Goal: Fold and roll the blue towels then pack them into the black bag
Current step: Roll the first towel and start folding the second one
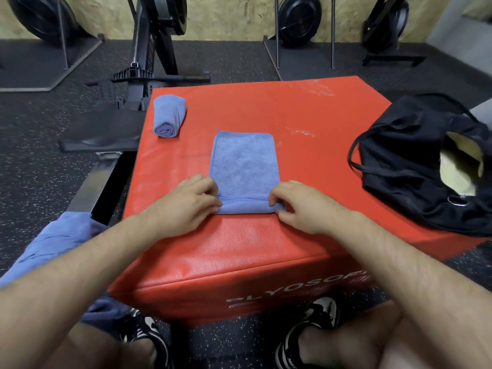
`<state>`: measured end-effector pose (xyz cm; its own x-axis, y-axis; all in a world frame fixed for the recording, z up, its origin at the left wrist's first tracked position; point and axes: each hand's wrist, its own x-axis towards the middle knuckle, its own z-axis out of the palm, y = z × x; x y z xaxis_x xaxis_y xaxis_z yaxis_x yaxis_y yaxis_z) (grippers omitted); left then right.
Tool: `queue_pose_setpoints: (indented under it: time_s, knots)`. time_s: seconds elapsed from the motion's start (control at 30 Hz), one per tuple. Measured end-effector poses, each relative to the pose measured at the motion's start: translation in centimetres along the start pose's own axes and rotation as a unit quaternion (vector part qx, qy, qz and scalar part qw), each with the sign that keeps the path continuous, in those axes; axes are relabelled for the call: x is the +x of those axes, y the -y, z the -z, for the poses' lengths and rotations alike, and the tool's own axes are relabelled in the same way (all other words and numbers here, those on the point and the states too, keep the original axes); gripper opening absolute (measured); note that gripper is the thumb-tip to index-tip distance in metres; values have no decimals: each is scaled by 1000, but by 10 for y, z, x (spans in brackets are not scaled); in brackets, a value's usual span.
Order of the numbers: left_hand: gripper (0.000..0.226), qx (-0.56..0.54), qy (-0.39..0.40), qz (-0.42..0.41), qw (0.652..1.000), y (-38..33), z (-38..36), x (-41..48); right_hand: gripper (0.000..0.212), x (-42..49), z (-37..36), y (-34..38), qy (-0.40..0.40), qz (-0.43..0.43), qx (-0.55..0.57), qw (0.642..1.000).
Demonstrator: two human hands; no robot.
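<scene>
Fingers [209,187] of our left hand [186,206] and right hand [300,209] pinch the turned-over near hem of the folded blue microfibre towel [245,161] centred on the red padded vinyl box [306,121], where uneven pushing could skew the roll bound for the black fabric bag [404,171] at 3 o'clock.

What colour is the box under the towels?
Red, with grey lettering on its front side; the box shows in the head view.

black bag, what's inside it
Through the opening of the black bag only something pale yellow shows; lining or contents, unclear. Nothing else is visible; black fabric covers the rest.
</scene>
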<state>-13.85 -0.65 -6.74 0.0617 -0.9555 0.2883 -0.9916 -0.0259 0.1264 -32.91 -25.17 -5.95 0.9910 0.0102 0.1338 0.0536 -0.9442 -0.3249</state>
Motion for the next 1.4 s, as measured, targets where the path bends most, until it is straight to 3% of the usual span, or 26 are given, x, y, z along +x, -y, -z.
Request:
queue_pose_setpoints:
  time_s: [0.3,0.43,0.6,0.77,0.9,1.07,1.17,1.3,1.4]
  knots:
    - [27,-25,41,-14,999,-2,3,2,23,6,7,2,6,-81,49,995]
    - [22,-45,32,35,998,6,-2,7,22,10,8,0,11,-108,75,991]
    - [17,-154,24,157,975,12,-3,18,23,19,9,-5,20,-132,80,988]
    - [19,-172,4,212,962,17,-4,33,27,32,3,-12,-13,-112,54,992]
    - [18,-52,-37,157,986,19,-10,34,26,33,-2,-12,-62,-45,-16,997]
    - [18,-40,4,71,997,21,-8,31,22,23,-1,-16,-32,-3,-59,998]
    - [38,-41,45,89,994,28,-9,26,30,22,-2,-21,-16,-19,-42,999]
    - [27,-93,31,127,987,28,-8,32,28,27,0,-22,-15,-55,-4,998]
    - [22,-178,62,189,964,24,0,33,27,26,13,-19,32,-112,84,990]
